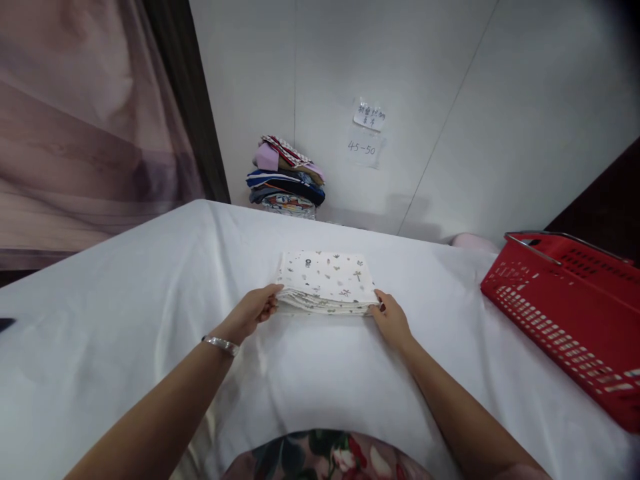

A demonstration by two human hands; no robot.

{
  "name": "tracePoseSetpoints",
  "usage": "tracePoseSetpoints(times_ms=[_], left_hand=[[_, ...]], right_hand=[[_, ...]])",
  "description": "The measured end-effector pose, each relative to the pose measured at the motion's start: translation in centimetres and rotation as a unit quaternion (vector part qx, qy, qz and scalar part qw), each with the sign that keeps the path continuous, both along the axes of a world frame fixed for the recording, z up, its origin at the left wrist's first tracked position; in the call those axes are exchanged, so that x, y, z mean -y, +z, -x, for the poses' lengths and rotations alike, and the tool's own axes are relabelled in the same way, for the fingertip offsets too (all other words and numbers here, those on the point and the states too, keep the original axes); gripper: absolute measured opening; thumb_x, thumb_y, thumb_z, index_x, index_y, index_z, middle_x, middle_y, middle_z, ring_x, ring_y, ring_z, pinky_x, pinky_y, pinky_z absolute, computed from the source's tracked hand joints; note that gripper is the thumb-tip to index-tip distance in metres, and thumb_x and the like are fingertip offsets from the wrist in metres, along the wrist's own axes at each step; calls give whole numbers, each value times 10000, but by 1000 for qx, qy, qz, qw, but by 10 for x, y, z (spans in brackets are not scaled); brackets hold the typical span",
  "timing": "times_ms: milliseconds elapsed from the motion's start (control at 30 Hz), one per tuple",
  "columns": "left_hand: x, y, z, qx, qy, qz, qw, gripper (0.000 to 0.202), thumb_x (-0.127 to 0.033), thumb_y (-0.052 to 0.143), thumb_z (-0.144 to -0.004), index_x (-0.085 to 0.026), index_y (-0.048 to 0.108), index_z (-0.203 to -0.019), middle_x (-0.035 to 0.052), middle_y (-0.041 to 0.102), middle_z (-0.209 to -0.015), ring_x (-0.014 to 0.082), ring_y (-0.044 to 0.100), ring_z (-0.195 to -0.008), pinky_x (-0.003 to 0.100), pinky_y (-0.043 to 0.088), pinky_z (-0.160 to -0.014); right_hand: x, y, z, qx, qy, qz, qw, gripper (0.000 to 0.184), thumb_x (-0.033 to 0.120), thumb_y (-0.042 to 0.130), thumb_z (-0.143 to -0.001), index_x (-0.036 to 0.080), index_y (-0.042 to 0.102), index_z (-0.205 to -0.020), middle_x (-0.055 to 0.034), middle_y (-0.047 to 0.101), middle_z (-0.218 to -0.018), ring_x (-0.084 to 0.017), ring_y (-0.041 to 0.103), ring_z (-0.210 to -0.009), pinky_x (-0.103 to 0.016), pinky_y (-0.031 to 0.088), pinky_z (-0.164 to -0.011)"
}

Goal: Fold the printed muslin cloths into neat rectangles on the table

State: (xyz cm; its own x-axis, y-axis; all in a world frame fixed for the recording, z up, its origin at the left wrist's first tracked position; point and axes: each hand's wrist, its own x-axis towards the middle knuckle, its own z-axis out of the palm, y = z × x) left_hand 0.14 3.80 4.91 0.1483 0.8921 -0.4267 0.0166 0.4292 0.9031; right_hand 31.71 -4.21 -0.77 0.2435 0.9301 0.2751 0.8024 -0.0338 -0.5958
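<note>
A folded white cloth with small printed figures lies flat on the white-covered table, in several layers. My left hand grips its near left corner, fingers curled round the edge. My right hand grips the near right corner the same way. A silver bracelet sits on my left wrist. Both forearms reach forward from the bottom of the view.
A red plastic basket with a metal handle stands at the table's right edge. A pile of folded coloured clothes rests against the white wall at the back. Two paper notes are stuck on the wall. A pinkish curtain hangs at the left.
</note>
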Motion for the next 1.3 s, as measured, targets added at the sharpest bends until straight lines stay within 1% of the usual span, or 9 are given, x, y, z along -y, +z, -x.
tracePoseSetpoints(times_ms=[167, 267, 367, 433, 633, 800, 1033, 1167, 1300], left_hand=[[-2, 2, -1, 8, 1, -4, 1000, 344, -427, 665, -582, -166, 442, -592, -48, 422, -516, 59, 364, -436, 199, 166, -398], [-2, -12, -3, -64, -18, -43, 997, 331, -430, 637, -592, -165, 444, -551, -40, 427, -480, 71, 365, -431, 209, 203, -417], [0, -31, -3, -194, -44, -81, 977, 312, -439, 595, -624, -158, 489, -540, -28, 440, -430, 87, 358, -420, 226, 241, -441], [1, -36, -2, -222, -49, -88, 970, 311, -449, 574, -647, -157, 510, -558, -22, 457, -427, 94, 364, -422, 230, 254, -451], [-11, -20, 8, -209, -32, -119, 970, 306, -444, 575, -658, -163, 532, -544, -6, 492, -432, 105, 391, -422, 230, 265, -452], [-13, -33, 15, -309, -58, -104, 943, 289, -414, 576, -653, -172, 543, -499, 15, 515, -402, 141, 452, -433, 245, 299, -475], [-4, -38, 13, -363, -70, -113, 922, 261, -398, 535, -700, -174, 561, -569, 14, 537, -417, 150, 481, -447, 244, 297, -480], [1, -40, 11, -385, -44, -145, 910, 195, -340, 498, -731, -174, 568, -656, 22, 592, -526, 157, 536, -510, 241, 304, -495], [5, -37, 6, -416, -17, -171, 893, 211, -289, 473, -740, -174, 572, -887, 55, 669, -798, 174, 602, -702, 233, 356, -564]], right_hand=[[-6, 5, -1, 33, -9, -8, 999, 438, 299, 411, -840, 219, 491, -1263, -54, 602, -1137, -199, 572, -935, -352, 447, -834], [-9, 1, -11, 57, -30, -28, 998, 431, 233, 382, -833, 230, 512, -1244, -43, 599, -1165, -205, 560, -1004, -348, 445, -850], [-10, -6, -20, 70, -44, 2, 997, 442, 218, 395, -816, 213, 516, -1242, -57, 625, -1122, -215, 583, -952, -347, 461, -802], [-9, -7, -21, 74, -36, 22, 996, 450, 224, 397, -818, 213, 503, -1255, -58, 647, -1066, -212, 598, -897, -338, 463, -772], [-5, 6, -9, 74, -35, 37, 996, 470, 264, 379, -839, 225, 445, -1303, -40, 674, -934, -200, 613, -803, -315, 457, -716], [-6, -4, -4, 111, -10, 55, 992, 468, 220, 387, -820, 215, 466, -1282, -62, 563, -1236, -221, 567, -1027, -326, 444, -805], [0, -8, -2, 132, -15, 73, 988, 492, 247, 348, -847, 233, 406, -1335, -77, 580, -1155, -221, 582, -943, -314, 450, -702], [1, -11, -4, 89, -6, 79, 993, 523, 295, 382, -832, 259, 390, -1353, -69, 575, -1156, -229, 564, -983, -320, 450, -728], [-7, -3, -9, -55, 6, 123, 991, 601, 344, 461, -792, 280, 346, -1378, -42, 551, -1223, -221, 562, -1008, -323, 428, -834]])
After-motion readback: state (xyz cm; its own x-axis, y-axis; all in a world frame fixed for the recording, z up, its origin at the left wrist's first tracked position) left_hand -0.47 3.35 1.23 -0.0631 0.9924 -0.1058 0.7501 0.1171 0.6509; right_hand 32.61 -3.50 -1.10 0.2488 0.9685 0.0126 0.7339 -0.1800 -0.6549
